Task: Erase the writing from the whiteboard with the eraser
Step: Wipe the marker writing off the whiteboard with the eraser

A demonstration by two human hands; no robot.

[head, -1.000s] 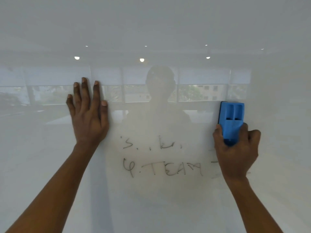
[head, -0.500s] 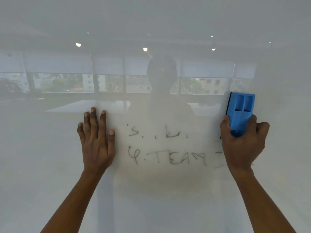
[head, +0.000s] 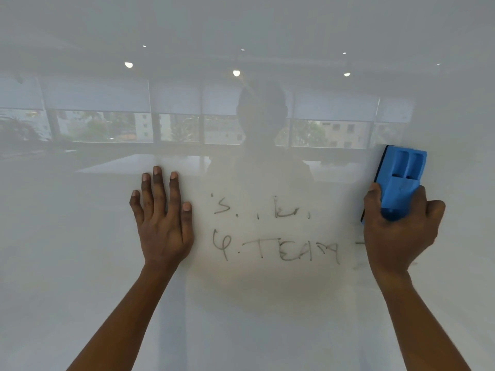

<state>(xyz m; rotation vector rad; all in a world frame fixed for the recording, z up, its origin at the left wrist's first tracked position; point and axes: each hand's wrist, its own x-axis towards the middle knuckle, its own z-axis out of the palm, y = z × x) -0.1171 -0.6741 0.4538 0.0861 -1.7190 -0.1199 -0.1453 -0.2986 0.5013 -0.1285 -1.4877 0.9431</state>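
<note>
A glossy whiteboard [head: 80, 263] fills the view. Dark marker writing [head: 276, 246] reading "4. TEAM" sits at the centre, with fainter half-wiped marks [head: 262, 210] just above it and a short stroke at its right end. My right hand [head: 399, 231] grips the lower half of a blue eraser [head: 401, 180], held flat against the board just right of the writing. My left hand [head: 163, 220] rests flat on the board with fingers spread, just left of the "4".
The board's surface reflects a room with windows, blinds, ceiling lights and a person's silhouette [head: 262, 135]. No board edge or tray is in view.
The view has tilted up, so the writing and both hands sit lower in the frame. My left hand slid down beside the "4". The eraser stays at the writing's right end.
</note>
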